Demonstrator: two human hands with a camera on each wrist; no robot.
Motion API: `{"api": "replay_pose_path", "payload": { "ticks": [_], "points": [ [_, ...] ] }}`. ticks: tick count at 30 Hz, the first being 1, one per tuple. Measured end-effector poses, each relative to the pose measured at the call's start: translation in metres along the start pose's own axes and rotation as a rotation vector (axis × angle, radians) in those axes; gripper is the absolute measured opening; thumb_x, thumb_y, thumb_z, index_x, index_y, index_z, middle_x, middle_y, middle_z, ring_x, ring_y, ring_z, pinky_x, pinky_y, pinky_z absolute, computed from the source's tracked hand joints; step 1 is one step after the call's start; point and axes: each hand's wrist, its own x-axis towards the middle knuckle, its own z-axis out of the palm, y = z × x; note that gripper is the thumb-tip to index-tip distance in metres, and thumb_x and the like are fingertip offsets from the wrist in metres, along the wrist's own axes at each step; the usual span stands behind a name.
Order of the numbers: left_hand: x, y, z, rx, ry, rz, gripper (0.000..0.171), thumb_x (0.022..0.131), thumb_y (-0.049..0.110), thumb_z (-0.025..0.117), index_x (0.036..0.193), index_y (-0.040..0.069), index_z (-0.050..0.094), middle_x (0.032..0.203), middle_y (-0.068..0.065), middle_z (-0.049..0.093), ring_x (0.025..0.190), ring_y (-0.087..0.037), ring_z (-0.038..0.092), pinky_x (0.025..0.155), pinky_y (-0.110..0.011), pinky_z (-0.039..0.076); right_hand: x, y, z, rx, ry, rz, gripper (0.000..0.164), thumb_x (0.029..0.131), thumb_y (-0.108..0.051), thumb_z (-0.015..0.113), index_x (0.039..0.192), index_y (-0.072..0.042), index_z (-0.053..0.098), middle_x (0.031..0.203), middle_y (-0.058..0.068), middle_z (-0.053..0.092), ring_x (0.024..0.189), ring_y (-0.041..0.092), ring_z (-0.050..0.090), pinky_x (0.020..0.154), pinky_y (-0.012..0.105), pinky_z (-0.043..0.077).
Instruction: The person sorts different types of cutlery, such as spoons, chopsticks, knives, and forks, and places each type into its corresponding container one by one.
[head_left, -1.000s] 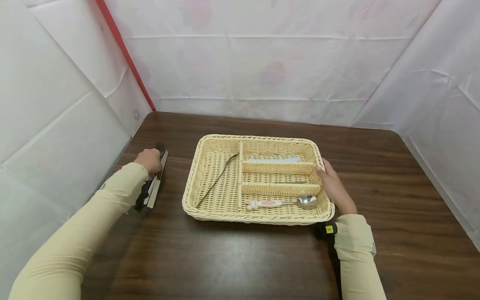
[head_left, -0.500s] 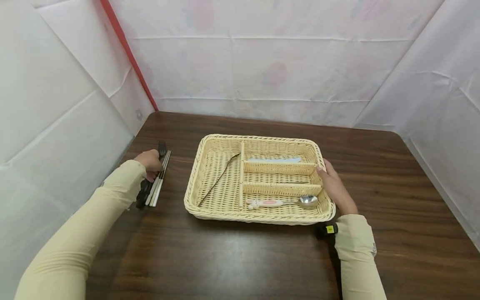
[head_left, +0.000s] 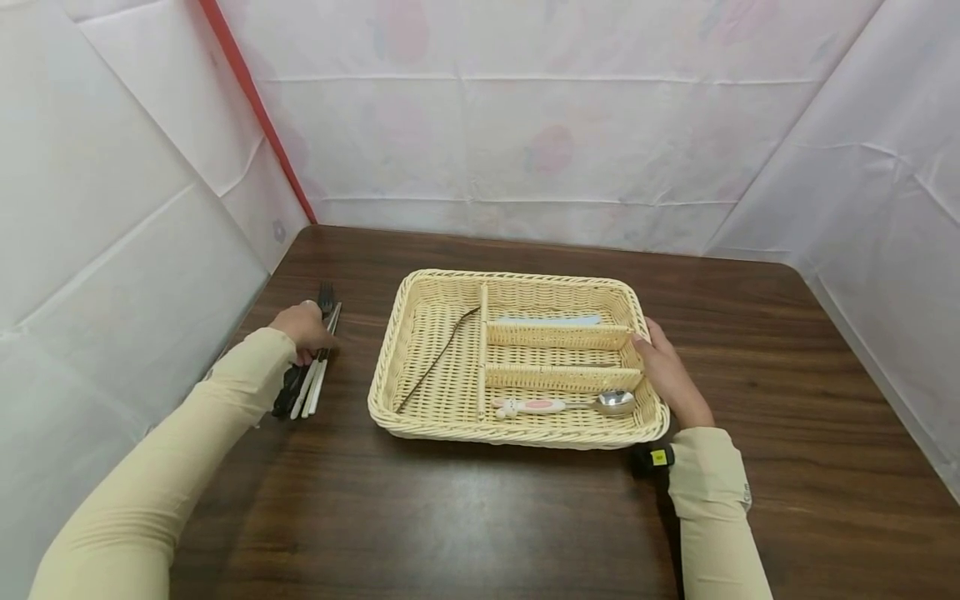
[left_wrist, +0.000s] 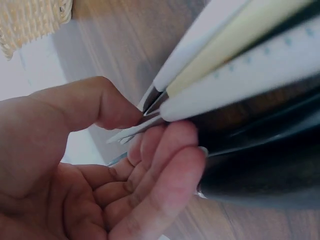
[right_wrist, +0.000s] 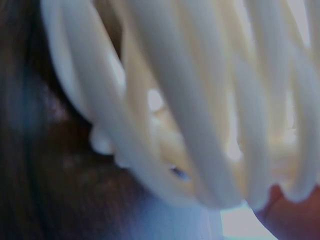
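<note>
On the left of the table, my left hand [head_left: 303,327] pinches the metal shafts of white-handled chopsticks [head_left: 318,385] between thumb and fingers. Their pale handles [left_wrist: 200,47] stand close together in the left wrist view, beside another white handle with small marks [left_wrist: 240,82]. A dark fork [head_left: 326,296] lies alongside, its tines beyond my hand; dark handles [left_wrist: 255,160] show below the white ones. My right hand [head_left: 667,372] grips the right rim of a cream woven cutlery basket [head_left: 517,435], thumb over the edge. The right wrist view shows mostly blurred weave [right_wrist: 190,100].
The basket's large left compartment holds a thin dark utensil [head_left: 438,358]. To its right are three compartments: a light-blue piece [head_left: 551,320] at the back, a thin utensil [head_left: 588,365] mostly hidden in the middle, and a rabbit-handled spoon [head_left: 562,407] in front.
My left hand has shifted slightly right, its thumb reaching across the chopstick shafts, and their handles have shifted slightly. My right hand and the basket stay in place.
</note>
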Motion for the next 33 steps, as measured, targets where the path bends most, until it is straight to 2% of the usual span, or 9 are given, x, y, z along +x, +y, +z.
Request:
{"api": "replay_pose_path", "payload": {
  "ticks": [5,10,16,20,25,33],
  "points": [
    [-0.004,0.004,-0.005,0.054,0.023,0.055,0.029,0.082,0.022,0.067,0.076,-0.004,0.054,0.054,-0.01,0.058,0.045,-0.019,0.059,0.044,-0.028,0.049,0.001,0.001,0.0,-0.004,0.001,0.001,0.055,0.105,-0.023,0.025,0.153,-0.007,0.002,0.153,0.024,0.015,0.137,0.036,0.022,0.11,0.05,0.017],
    [-0.011,0.014,-0.018,0.11,0.061,0.136,0.025,0.084,0.016,0.062,0.068,-0.003,0.06,0.052,-0.008,0.058,0.045,-0.02,0.058,0.043,-0.028,0.046,0.002,0.002,0.0,0.0,0.0,0.007,0.054,0.105,-0.02,0.025,0.153,-0.008,0.002,0.154,0.023,0.013,0.138,0.036,0.019,0.11,0.051,0.016],
    [-0.024,0.047,-0.038,0.182,0.136,0.233,0.03,0.084,0.017,0.063,0.058,0.003,0.06,0.048,-0.004,0.056,0.044,-0.019,0.055,0.044,-0.031,0.043,0.002,0.002,0.0,0.013,0.001,0.012,0.054,0.105,-0.022,0.025,0.153,-0.008,0.003,0.154,0.024,0.015,0.137,0.037,0.022,0.11,0.051,0.017],
    [-0.028,0.072,-0.044,0.226,0.185,0.292,0.035,0.083,0.017,0.062,0.05,0.011,0.051,0.043,0.002,0.048,0.04,-0.013,0.044,0.044,-0.029,0.036,0.002,0.002,0.0,0.014,0.005,0.008,0.055,0.105,-0.023,0.026,0.153,-0.008,0.003,0.153,0.023,0.016,0.137,0.036,0.023,0.11,0.05,0.018],
    [-0.029,0.104,-0.04,0.258,0.212,0.366,0.041,0.084,0.013,0.061,0.049,0.015,0.039,0.045,0.005,0.032,0.042,-0.008,0.027,0.045,-0.025,0.026,0.001,0.002,0.0,0.0,0.009,0.006,0.055,0.105,-0.025,0.026,0.153,-0.009,0.003,0.154,0.022,0.016,0.137,0.035,0.023,0.11,0.05,0.018],
    [-0.038,0.156,-0.02,0.438,0.216,0.572,0.045,0.084,0.002,0.059,0.053,0.016,0.028,0.052,0.006,0.018,0.048,-0.008,0.015,0.046,-0.024,0.017,0.003,0.003,0.0,-0.011,0.009,0.013,0.055,0.105,-0.025,0.026,0.153,-0.009,0.003,0.154,0.021,0.015,0.138,0.034,0.021,0.111,0.049,0.016]
  ]
}}
